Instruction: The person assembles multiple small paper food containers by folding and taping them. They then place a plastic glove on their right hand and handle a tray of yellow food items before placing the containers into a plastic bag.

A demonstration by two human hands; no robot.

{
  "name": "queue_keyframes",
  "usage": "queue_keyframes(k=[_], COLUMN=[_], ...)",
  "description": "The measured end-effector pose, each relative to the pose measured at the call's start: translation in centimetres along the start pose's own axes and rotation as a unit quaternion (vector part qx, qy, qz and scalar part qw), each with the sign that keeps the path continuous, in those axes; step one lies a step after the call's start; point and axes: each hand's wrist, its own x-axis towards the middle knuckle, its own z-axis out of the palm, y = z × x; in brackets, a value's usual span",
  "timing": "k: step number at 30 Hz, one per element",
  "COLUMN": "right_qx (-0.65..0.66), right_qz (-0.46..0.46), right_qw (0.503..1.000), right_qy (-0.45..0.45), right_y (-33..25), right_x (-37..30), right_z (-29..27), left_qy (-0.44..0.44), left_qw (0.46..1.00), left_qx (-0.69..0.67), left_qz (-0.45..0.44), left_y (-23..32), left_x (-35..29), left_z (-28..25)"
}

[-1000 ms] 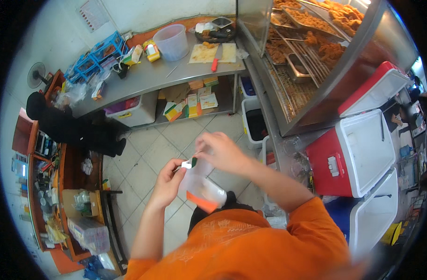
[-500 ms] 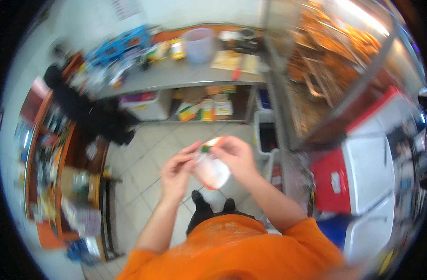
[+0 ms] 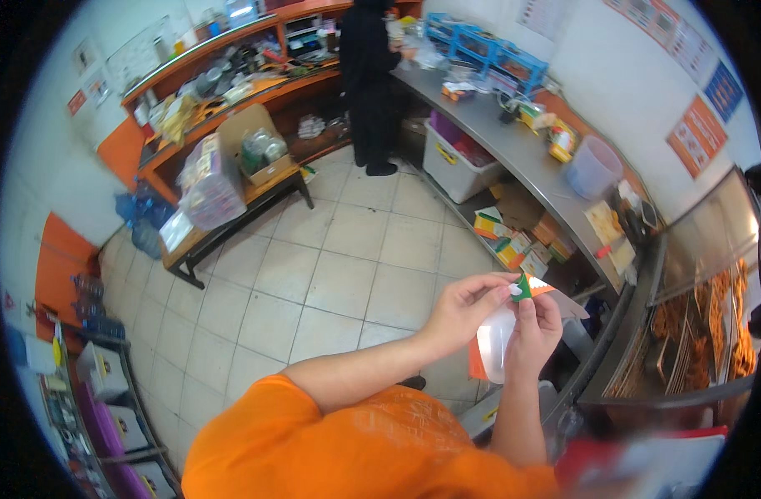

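pale tiles (image 3: 339,266) spread below, the grey counter (image 3: 518,150) beyond. the carton (image 3: 498,339) is up between both hands over the tiles: a loose fingertip grip could drop it, and a hard pull could crease or tear its green tab (image 3: 523,289). the left hand (image 3: 470,311) pinches what looks like the tab's white edge, thumb and fingers together; the right hand (image 3: 532,334) is clamped on the carton's side, thumb just below the tab.
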Motion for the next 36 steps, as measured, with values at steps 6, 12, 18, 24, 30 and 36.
queue_keyframes(k=[6, 12, 18, 24, 30, 36], right_qx=[0.133, 0.201, 0.278, 0.303, 0.256, 0.232], right_qz=[0.114, 0.151, 0.311, 0.452, 0.477, 0.469], right_qw=[0.973, 0.937, 0.840, 0.741, 0.713, 0.751], right_qy=[-0.147, -0.244, -0.348, -0.394, -0.447, -0.404], right_y=[4.9, 11.3, 14.4, 15.9, 21.1, 26.5], right_x=[-3.7, -10.6, -19.1, -24.0, -23.8, -20.4], right_z=[11.3, 27.1, 42.1, 53.1, 61.5, 70.3], left_qy=[0.070, 0.184, 0.279, 0.384, 0.461, 0.480], left_qw=[0.986, 0.905, 0.922, 0.851, 0.797, 0.775], left_qx=[0.102, 0.309, 0.143, 0.230, 0.257, 0.324], left_qz=[0.110, 0.229, 0.227, 0.275, 0.294, 0.253], left_y=[6.8, 17.5, 25.9, 30.5, 34.5, 38.8], left_x=[-5.3, -15.0, -23.7, -28.9, -28.6, -23.0], left_z=[-9.9, -21.4, -31.9, -39.1, -46.2, -52.9])
